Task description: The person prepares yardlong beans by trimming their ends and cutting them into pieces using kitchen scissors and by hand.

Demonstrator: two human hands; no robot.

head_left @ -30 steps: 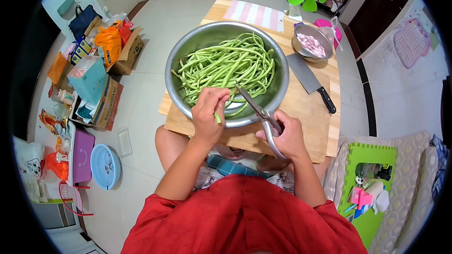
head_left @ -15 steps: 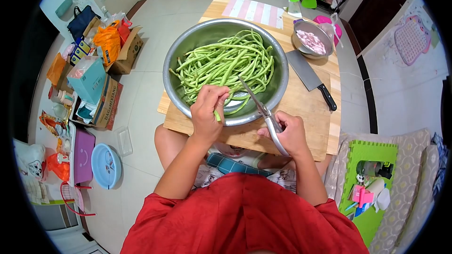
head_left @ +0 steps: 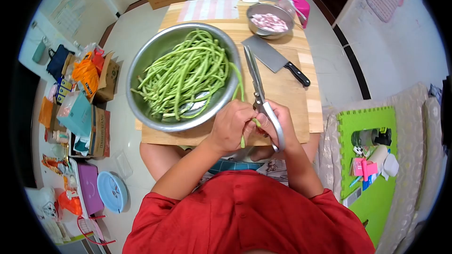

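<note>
Indoors, basin (head_left: 157, 48) on wooden table (head_left: 313, 99), tiled floor (head_left: 123, 134).

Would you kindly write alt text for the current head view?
A person's left hand holds a green bean and the right hand scissors, beside a metal basin of long beans. A cleaver and a bowl of pink pieces lie beyond the hands.

Long beans (head_left: 188, 75) are placed in basin (head_left: 154, 49); to right, cleaver (head_left: 268, 54) is laid mostly on cutting board (head_left: 285, 98), bowl (head_left: 267, 34) with meat (head_left: 269, 22) set behind.
</note>
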